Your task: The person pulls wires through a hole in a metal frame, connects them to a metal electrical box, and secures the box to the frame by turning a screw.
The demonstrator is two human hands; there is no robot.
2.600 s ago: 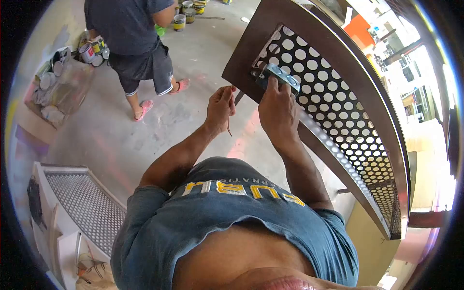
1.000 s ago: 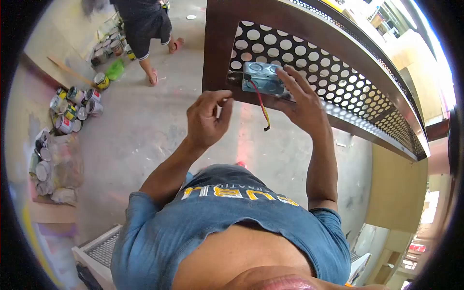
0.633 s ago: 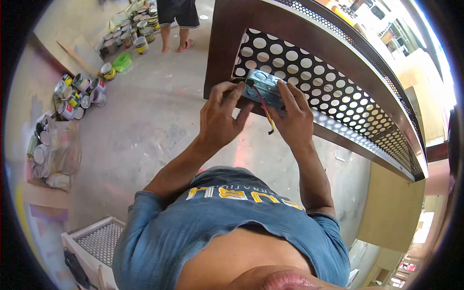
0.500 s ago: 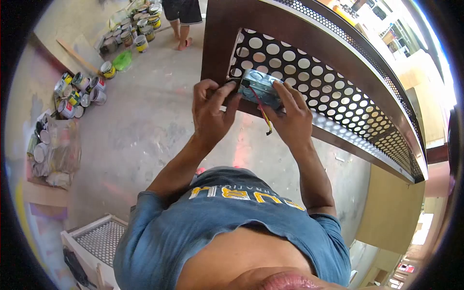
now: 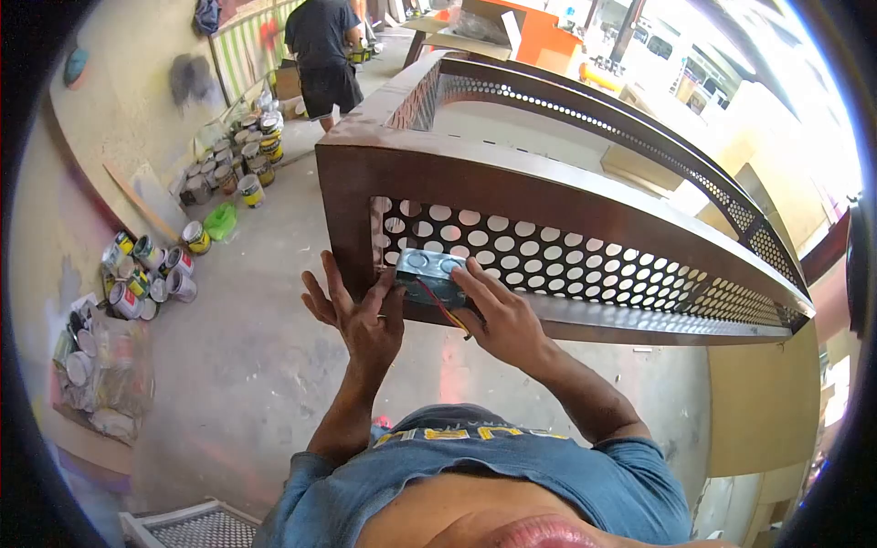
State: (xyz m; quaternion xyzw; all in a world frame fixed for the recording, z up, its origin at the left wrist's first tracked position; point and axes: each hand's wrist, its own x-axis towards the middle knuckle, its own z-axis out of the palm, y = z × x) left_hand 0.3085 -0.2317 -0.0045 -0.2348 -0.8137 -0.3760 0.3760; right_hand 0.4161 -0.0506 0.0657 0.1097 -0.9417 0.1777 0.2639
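A small galvanized metal electrical box [image 5: 426, 265] sits at the lower left corner of a perforated panel [image 5: 548, 256] within a dark brown frame [image 5: 352, 183]. Thin red, yellow and black wires [image 5: 448, 316] hang from its near side. My left hand [image 5: 365, 320] pinches the box's left end with thumb and index finger, its other fingers fanned out beside the frame. Around the right end, the fingers of my right hand [image 5: 502, 324] lie over the top edge, with the thumb lower down. The box's back is hidden.
Several paint cans [image 5: 251, 190] line the left wall, with a green plastic bag [image 5: 220, 222] among them. Another person [image 5: 322, 55] stands at the back. A white-framed mesh panel [image 5: 196, 528] lies at lower left; a tan board [image 5: 763, 411] stands at right.
My view has tilted up, showing the frame's top and more of the other person. Both hands still hold the box; my left hand's outer fingers have spread apart.
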